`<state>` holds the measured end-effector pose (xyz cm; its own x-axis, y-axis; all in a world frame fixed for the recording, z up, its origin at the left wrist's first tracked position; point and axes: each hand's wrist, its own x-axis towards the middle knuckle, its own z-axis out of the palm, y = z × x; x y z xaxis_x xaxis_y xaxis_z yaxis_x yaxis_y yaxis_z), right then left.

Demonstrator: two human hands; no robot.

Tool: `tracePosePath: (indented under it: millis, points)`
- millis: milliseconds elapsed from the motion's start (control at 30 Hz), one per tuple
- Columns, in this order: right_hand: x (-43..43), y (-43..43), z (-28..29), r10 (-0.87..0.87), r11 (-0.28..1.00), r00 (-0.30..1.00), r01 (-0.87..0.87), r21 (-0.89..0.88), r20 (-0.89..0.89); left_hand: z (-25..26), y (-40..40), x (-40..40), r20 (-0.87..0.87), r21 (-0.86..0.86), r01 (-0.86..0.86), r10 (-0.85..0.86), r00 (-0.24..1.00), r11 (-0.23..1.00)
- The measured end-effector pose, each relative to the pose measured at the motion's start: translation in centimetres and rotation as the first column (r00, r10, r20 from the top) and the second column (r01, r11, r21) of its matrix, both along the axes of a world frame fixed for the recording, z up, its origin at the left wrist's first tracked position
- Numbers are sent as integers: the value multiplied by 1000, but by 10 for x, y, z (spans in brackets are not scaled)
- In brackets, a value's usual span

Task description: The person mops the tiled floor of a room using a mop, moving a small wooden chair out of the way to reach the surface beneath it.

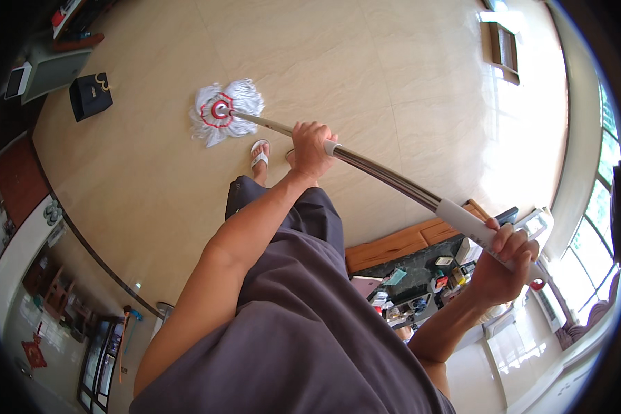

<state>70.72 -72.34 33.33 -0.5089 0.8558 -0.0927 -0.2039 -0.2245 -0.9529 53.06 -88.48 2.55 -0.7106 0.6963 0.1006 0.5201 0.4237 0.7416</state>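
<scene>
A mop with a long metal pole (388,173) slants from the upper left to the lower right in front of me. Partway down the pole, my left hand (313,147) is wrapped around it beside a white collar. My right hand (507,264) grips the white plastic handle sleeve (466,225) near the top end, where a red-lined hanging hole shows. The white string mop head (246,98), with its red-edged round plate (217,109), lies spread on the tiled floor (310,57) ahead of my feet. A white sandal (260,158) is on one foot; the other foot is mostly hidden.
A black paper bag (90,97) stands on the floor at left. A wooden frame-like box (504,46) lies at the upper right near the windows. On my right, a wood-edged dark table (414,279) carries several small items. A dark threshold strip (90,248) curves along the left.
</scene>
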Motion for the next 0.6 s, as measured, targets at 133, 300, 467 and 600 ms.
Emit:
tracePosePath:
  millis: [133,300,467,600]
  points:
    - [35,17,13,-109,993,993,108,41,41,6,50,0,-131,42,93,-87,988,995]
    - [90,12,61,-266,830,913,54,555,309,21,163,-15,483,37,846,-751,450,531]
    - [74,-8,67,-628,598,695,143,789,350,16,226,46,83,426,428,-506,859,797]
    - [64,-36,58,-750,467,582,133,874,312,49,209,93,248,650,55,-280,927,758]
